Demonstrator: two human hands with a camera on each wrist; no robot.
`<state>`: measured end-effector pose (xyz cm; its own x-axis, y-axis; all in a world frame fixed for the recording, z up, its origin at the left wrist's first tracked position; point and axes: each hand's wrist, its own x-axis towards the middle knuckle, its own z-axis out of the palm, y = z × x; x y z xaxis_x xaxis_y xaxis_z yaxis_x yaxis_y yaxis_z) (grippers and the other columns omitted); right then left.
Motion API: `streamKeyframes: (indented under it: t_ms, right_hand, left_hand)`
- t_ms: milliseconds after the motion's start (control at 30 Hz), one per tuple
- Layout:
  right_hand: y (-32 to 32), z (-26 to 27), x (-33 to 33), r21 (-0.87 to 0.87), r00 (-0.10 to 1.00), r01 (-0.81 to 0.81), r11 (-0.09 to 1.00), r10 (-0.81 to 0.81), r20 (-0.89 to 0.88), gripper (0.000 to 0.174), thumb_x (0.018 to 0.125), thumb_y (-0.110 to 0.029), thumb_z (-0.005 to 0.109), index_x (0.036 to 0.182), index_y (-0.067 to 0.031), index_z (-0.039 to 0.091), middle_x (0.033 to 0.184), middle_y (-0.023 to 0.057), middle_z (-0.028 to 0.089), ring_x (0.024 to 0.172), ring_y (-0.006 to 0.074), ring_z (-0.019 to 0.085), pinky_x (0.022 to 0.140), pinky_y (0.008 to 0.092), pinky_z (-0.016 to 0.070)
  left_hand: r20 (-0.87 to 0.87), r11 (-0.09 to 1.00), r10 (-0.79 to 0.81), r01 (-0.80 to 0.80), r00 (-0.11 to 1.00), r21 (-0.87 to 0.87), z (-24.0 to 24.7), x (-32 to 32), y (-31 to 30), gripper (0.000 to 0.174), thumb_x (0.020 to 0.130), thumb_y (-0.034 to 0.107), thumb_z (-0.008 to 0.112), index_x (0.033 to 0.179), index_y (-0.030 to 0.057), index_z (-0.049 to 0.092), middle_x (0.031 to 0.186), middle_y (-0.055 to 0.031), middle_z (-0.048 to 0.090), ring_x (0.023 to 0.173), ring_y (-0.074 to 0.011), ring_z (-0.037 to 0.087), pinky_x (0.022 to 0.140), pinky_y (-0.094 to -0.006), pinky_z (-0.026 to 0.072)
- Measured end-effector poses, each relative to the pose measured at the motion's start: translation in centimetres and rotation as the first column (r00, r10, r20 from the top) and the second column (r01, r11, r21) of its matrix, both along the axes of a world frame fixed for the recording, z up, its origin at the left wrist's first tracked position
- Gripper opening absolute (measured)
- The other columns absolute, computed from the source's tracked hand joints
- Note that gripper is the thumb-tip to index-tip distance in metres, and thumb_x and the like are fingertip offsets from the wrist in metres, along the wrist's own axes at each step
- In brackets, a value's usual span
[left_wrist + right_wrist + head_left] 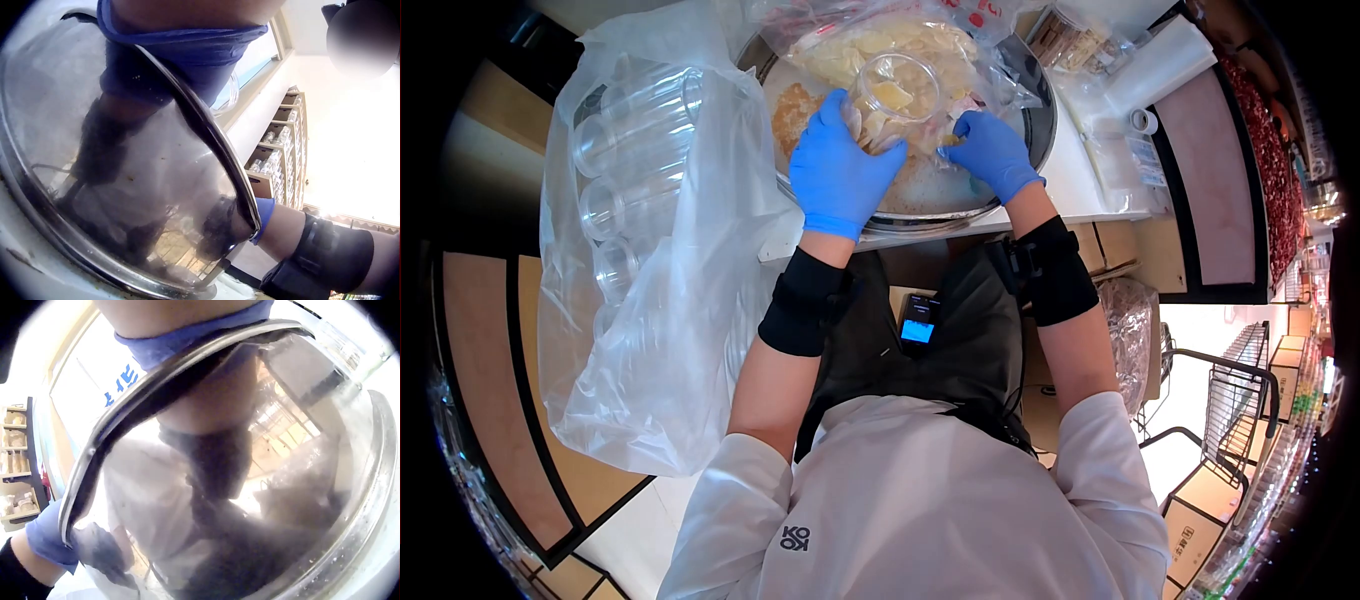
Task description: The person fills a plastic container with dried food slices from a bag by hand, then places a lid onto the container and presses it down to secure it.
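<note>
Clear plastic cup (898, 88), at our twelve o'clock: the blue-gloved left hand (837, 170) holds it from seven o'clock — the right hand (992, 155) is at four o'clock, its grip we cannot tell. Under them sits a metal basin (935, 197); beyond — a bag of pale slices (850, 52).

Blue gloves (837, 175), black wristbands (802, 303), white lettered shirt (960, 490), dark trousers (970, 345)

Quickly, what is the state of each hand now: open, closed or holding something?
Blue-gloved left hand: holding a clear round plastic container.
Blue-gloved right hand: fingers bent; whether it holds anything cannot be told.
</note>
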<state>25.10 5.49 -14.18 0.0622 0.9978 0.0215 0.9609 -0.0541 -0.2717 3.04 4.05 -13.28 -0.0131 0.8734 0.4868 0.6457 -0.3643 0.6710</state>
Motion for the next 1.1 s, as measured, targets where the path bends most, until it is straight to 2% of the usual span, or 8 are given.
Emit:
streamKeyframes:
  t_ms: [67,433,567,667,733,867,933,1100]
  right_hand:
    - [0.0,-0.4,0.1,0.066,1.000,0.013,0.998,-0.012,-0.027,0.038,0.073,-0.038,0.080,0.090,-0.0063,0.068,0.089,0.0138,0.070,0.084,0.0325,0.068,0.075,0.0409,0.0536]
    - [0.7,-1.5,0.1,0.064,0.959,-0.201,0.978,0.209,-0.189,0.034,0.075,-0.026,0.078,0.097,-0.0042,0.064,0.091,0.0121,0.067,0.086,0.0289,0.066,0.077,0.0363,0.0525]
    - [0.7,-1.1,-0.2,0.066,0.967,-0.205,0.977,0.213,-0.143,0.031,0.075,-0.021,0.077,0.097,-0.0039,0.063,0.089,0.0111,0.066,0.082,0.0274,0.065,0.076,0.0352,0.0524]
    - [0.8,-1.3,-0.1,0.212,0.955,-0.216,0.953,0.251,-0.157,0.030,0.075,-0.019,0.077,0.097,-0.0036,0.063,0.087,0.0092,0.066,0.081,0.0246,0.066,0.077,0.0346,0.0527]
    - [0.7,-0.7,-0.2,0.233,0.928,-0.069,0.970,0.148,-0.341,0.024,0.074,-0.017,0.073,0.094,-0.0057,0.066,0.093,0.0113,0.069,0.085,0.0303,0.067,0.078,0.0388,0.0535]
    - [0.5,-0.3,0.0,0.229,0.933,-0.026,0.973,0.105,-0.344,0.026,0.072,-0.017,0.075,0.094,-0.0050,0.066,0.091,0.0112,0.069,0.082,0.0293,0.067,0.077,0.0379,0.0539]
    - [0.6,-0.3,0.5,0.236,0.884,0.094,0.967,0.028,-0.467,0.030,0.070,-0.019,0.077,0.093,-0.0047,0.067,0.088,0.0104,0.069,0.080,0.0282,0.067,0.077,0.0367,0.0540]
    - [-0.8,2.7,2.9,0.353,0.929,0.139,0.925,0.002,-0.371,0.034,0.067,-0.021,0.080,0.093,-0.0048,0.067,0.084,0.0089,0.068,0.076,0.0238,0.067,0.074,0.0347,0.0543]
  left_hand:
    - [-0.033,0.999,0.039,-0.040,0.999,-0.007,0.2,0.1,0.0,0.079,0.064,0.042,0.085,0.128,0.0049,0.056,0.116,-0.0154,0.068,0.105,-0.0305,0.066,0.089,-0.0403,0.0527]
    - [-0.055,0.999,0.052,-0.052,0.997,0.004,0.3,0.1,-0.2,0.082,0.064,0.042,0.084,0.130,0.0027,0.055,0.116,-0.0172,0.067,0.105,-0.0321,0.066,0.089,-0.0406,0.0531]
    - [-0.048,0.999,0.047,-0.047,0.998,0.011,0.1,0.1,-0.1,0.081,0.064,0.043,0.084,0.129,0.0036,0.056,0.115,-0.0167,0.068,0.104,-0.0320,0.067,0.088,-0.0409,0.0534]
    - [-0.016,1.000,0.003,-0.003,1.000,-0.015,0.3,0.1,-0.2,0.080,0.065,0.040,0.081,0.130,0.0037,0.052,0.116,-0.0185,0.064,0.106,-0.0348,0.063,0.090,-0.0443,0.0504]
    - [-0.021,1.000,0.006,-0.006,1.000,-0.025,0.4,0.1,-0.3,0.080,0.065,0.040,0.081,0.130,0.0037,0.052,0.116,-0.0187,0.064,0.106,-0.0347,0.063,0.090,-0.0441,0.0505]
    - [-0.059,0.999,0.050,-0.049,0.997,0.013,0.2,0.1,-0.1,0.079,0.064,0.043,0.084,0.127,0.0046,0.056,0.113,-0.0161,0.068,0.102,-0.0321,0.067,0.086,-0.0411,0.0535]
    - [-0.057,0.999,0.048,-0.047,0.997,0.019,0.2,0.1,0.0,0.079,0.064,0.043,0.084,0.128,0.0046,0.056,0.113,-0.0162,0.068,0.102,-0.0321,0.067,0.086,-0.0411,0.0535]
    - [-0.054,0.999,0.047,-0.046,0.997,0.012,0.3,0.1,-0.1,0.080,0.065,0.044,0.084,0.128,0.0045,0.056,0.114,-0.0165,0.068,0.103,-0.0322,0.067,0.087,-0.0412,0.0534]
